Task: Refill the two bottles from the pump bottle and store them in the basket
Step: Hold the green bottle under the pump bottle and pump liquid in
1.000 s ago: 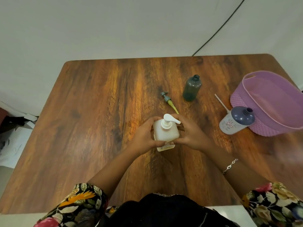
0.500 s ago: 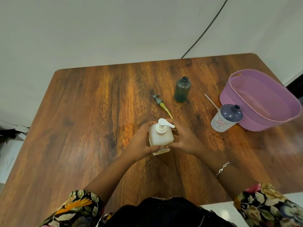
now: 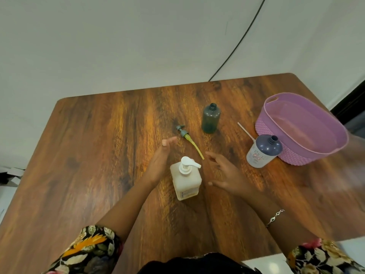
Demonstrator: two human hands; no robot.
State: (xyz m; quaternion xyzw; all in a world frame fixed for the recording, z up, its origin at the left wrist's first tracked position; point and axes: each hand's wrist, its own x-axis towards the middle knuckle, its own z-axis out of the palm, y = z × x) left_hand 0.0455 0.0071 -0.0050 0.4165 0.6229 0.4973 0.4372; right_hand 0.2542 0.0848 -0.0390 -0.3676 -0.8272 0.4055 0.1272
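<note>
The pump bottle (image 3: 185, 178) is seen upright at the centre of the frame on the worktop (image 3: 98, 155), its nozzle turned toward the right of the frame. It is gripped by neither hand. The left hand (image 3: 160, 163) is held flat and edge-on just beside it, fingers straight, and the right hand (image 3: 223, 173) is spread open a little to its right.

Above it in the frame a loose pump head (image 3: 184, 133) with a yellow-green tube is laid flat, and beyond that a dark green bottle (image 3: 211, 119) is stood uncapped. At the right a white bottle (image 3: 263, 152) with a dark blue shoulder is stood open-necked against or just beside the purple basket (image 3: 290, 155).

Filling is judged not yet begun. One open bottle is best brought close, its neck set directly under the nozzle tip. The pump bottle's body should be steadied by one hand and the plunger pressed slowly and fully, so that nothing is dripped onto the worktop.
</note>
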